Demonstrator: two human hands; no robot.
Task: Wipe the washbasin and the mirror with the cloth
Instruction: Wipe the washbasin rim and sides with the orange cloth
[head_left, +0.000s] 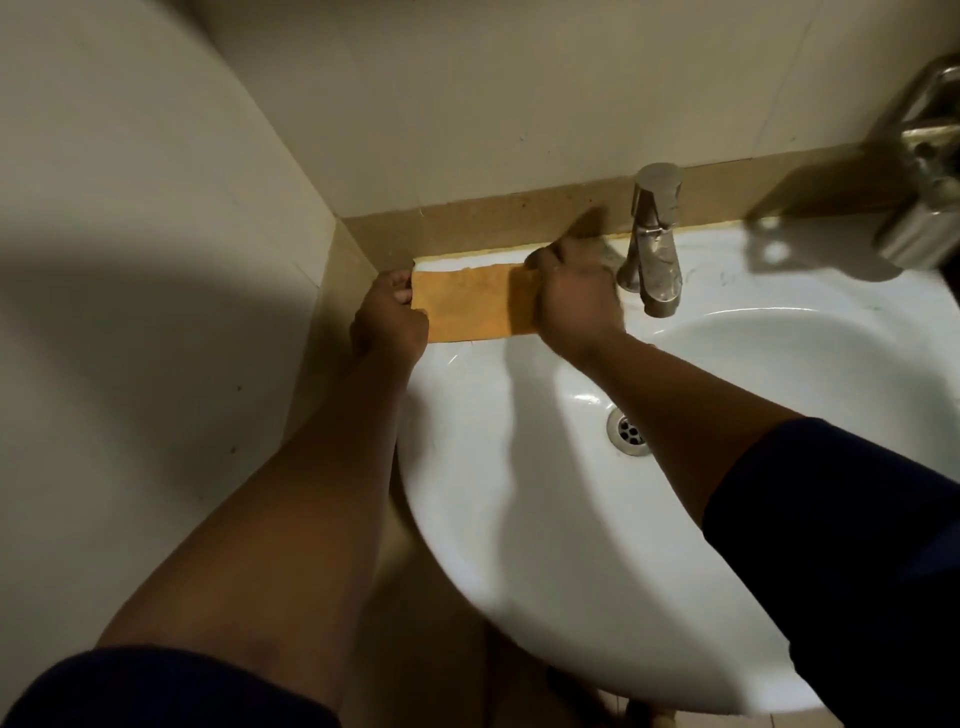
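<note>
A white basin (493, 519) fills the lower right of the view, set into a corner where two pale tiled walls (156, 260) meet. A tan band (493, 218) runs along the foot of both walls, just beyond the hands. The light is dim and yellowish, and broad shadows of the arms fall across the left wall and the bowl.

The orange cloth (467, 304) lies flat on the basin's back rim, stretched as a folded strip between the two hands. The left hand (389, 325) grips the cloth's left end at the corner of the rim, fingers curled over the edge, hard against the side wall. The right hand (574, 301) presses on or grips the cloth's right end; its fingers are turned away, so I cannot tell whether they close round the fabric or only pin it down. The hands are apart, with the cloth's width between them.

Just right of the right hand stands a steel tap (654, 244), upright on the rim, its spout pointing over the bowl. Below the right forearm, in the bottom of the bowl, sits the round metal drain (628, 431). Far to the right of both hands, at the frame's edge, a blurred shiny metal fitting (924, 171) hangs above the rim and throws a dark shadow on the porcelain.

Both forearms are bare, with dark blue sleeves (831, 545) near the elbows. The rim looks glossy, with faint smudges right of the tap.
</note>
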